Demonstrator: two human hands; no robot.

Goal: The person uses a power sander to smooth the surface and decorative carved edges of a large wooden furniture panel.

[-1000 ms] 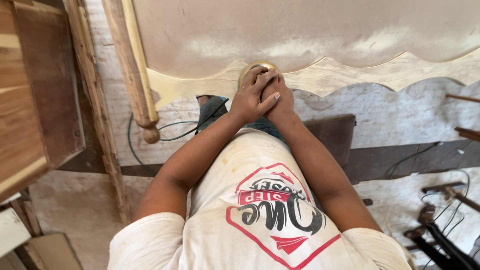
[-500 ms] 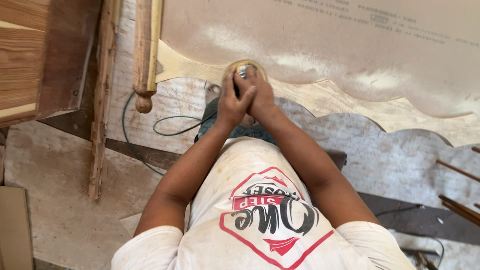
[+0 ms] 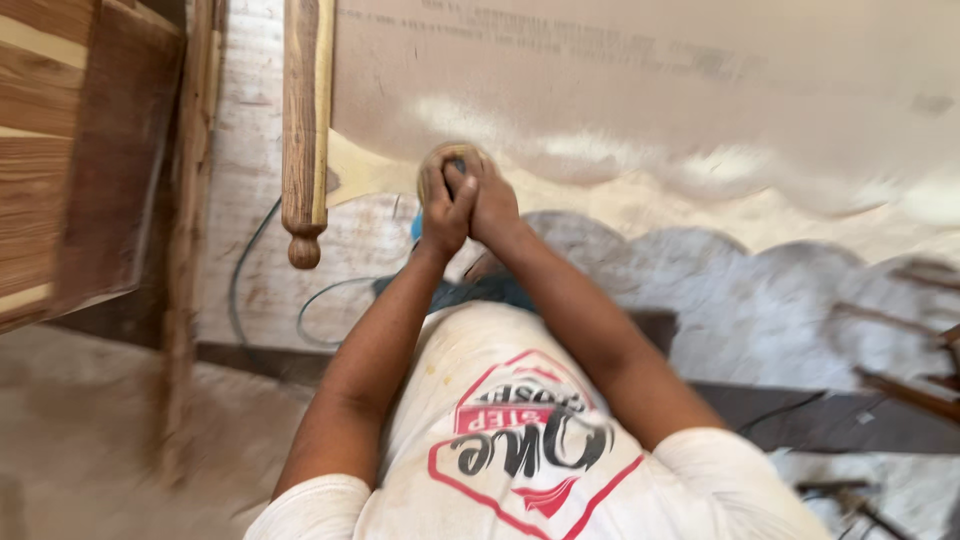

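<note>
Disc [image 3: 440, 165] under left hand [image 3: 447, 215]: tan. Panel [image 3: 650, 90] above hands: pale beige, whitish dusty patches. Post [image 3: 303, 120] left of hands: brown, grained wood. Shirt [image 3: 520, 440] below: white, red-black print. Cable [image 3: 250, 270]: grey-green.

Dusty concrete floor [image 3: 100, 440] fills the lower left; brown wooden panels [image 3: 70, 150] stand at the upper left, a cable [image 3: 245, 270] loops left of centre, dark planks [image 3: 850, 420] lie lower right

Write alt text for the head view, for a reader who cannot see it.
Both hands, the left hand and the right hand, press a round sanding tool against the wavy edge of a pale board. A turned wooden post stands at the board's left end, and a cable loops on the floor below.
</note>
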